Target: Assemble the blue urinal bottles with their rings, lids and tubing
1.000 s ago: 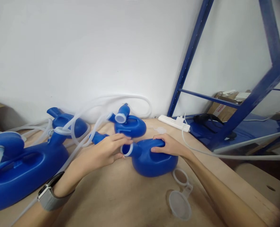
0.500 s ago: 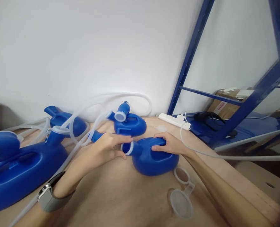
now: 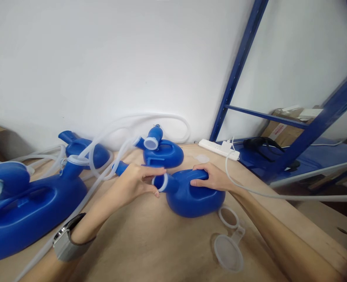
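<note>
A blue plastic jug (image 3: 191, 197) with a handle lies on the wooden table (image 3: 150, 243), its neck pointing left. My right hand (image 3: 213, 178) is wrapped round the jug's handle. My left hand (image 3: 136, 183), with a watch on the wrist, pinches at the white ring on the jug's neck (image 3: 161, 183), thumb and fingers closed on it. A clear cap with its ring (image 3: 229, 243) lies on the table just in front of the jug.
Other blue jugs stand around: a large one (image 3: 29, 211) at the left, one (image 3: 161, 152) behind, one (image 3: 82, 150) at the back left. Clear tubing (image 3: 114, 129) loops between them. A white power strip (image 3: 218, 149) and blue shelving (image 3: 305, 129) are at the right.
The hands and jug have stayed together with only a slight shift to the right in the view; my left fingers have closed a little more on the neck ring.
</note>
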Motion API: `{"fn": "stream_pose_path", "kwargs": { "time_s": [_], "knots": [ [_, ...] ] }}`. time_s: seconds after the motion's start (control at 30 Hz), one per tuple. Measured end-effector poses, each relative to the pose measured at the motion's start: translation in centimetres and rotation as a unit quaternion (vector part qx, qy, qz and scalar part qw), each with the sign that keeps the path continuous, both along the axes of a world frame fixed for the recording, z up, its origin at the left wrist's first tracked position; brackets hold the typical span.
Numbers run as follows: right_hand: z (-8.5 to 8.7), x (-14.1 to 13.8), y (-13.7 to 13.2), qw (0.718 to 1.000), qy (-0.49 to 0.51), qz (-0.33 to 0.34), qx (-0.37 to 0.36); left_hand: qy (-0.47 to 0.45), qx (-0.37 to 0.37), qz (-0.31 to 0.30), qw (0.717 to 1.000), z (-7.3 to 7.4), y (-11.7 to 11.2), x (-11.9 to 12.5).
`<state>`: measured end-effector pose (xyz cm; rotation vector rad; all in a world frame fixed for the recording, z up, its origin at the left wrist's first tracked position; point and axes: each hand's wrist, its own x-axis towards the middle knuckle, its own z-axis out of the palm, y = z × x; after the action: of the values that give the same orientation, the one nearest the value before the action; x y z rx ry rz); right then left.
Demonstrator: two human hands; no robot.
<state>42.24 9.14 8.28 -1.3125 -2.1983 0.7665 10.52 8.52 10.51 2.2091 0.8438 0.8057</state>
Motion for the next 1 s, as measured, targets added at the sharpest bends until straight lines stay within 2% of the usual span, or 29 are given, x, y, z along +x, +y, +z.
{"fn": "stream_pose_path", "kwargs": {
  "time_s": [0.07, 0.17, 0.2, 0.27, 0.33, 0.37, 0.47, 0.53, 0.67, 0.8, 1.0],
  "knots": [
    [0.0, -0.1, -0.1, 1.000, 0.002, 0.004, 0.004, 0.004, -0.009, 0.016, 1.000, -0.3, -0.2, 0.4],
    [0.0, -0.3, -0.4, 1.000, -0.002, 0.006, 0.009, 0.000, -0.006, 0.097, 0.995, -0.5, -0.5, 1.4],
    [0.0, -0.5, -0.5, 1.000, -0.004, 0.011, 0.008, -0.007, -0.023, 0.102, 0.995, -0.5, -0.4, 1.8],
    [-0.2, -0.6, -0.6, 1.000, -0.008, 0.029, 0.003, -0.021, -0.089, 0.043, 0.995, -0.1, 0.1, 2.4],
    [-0.4, -0.7, -0.5, 0.999, -0.005, 0.038, 0.007, -0.048, -0.174, -0.022, 0.983, 0.6, 0.8, 2.8],
    [-0.5, -0.7, -0.4, 0.999, -0.003, 0.037, 0.013, -0.069, -0.202, -0.017, 0.977, 1.0, 1.1, 2.9],
    [-0.5, -0.8, 0.2, 0.999, -0.003, 0.024, 0.025, -0.137, -0.224, 0.073, 0.962, 1.7, 1.3, 3.3],
    [-0.3, -0.9, 0.5, 0.999, -0.006, 0.036, 0.017, -0.142, -0.196, 0.101, 0.965, 1.4, 0.7, 4.0],
    [0.1, -1.2, 0.5, 0.999, 0.003, 0.042, 0.023, -0.113, -0.103, 0.120, 0.981, -0.6, -0.7, 5.7],
    [-0.1, -1.2, 0.2, 0.999, -0.005, 0.035, 0.027, -0.126, -0.071, 0.080, 0.986, -1.8, -1.2, 6.1],
    [-0.6, -0.9, 0.0, 0.999, -0.003, -0.006, 0.039, -0.138, 0.016, 0.013, 0.990, -1.5, -1.1, 5.5]
  ]
}}
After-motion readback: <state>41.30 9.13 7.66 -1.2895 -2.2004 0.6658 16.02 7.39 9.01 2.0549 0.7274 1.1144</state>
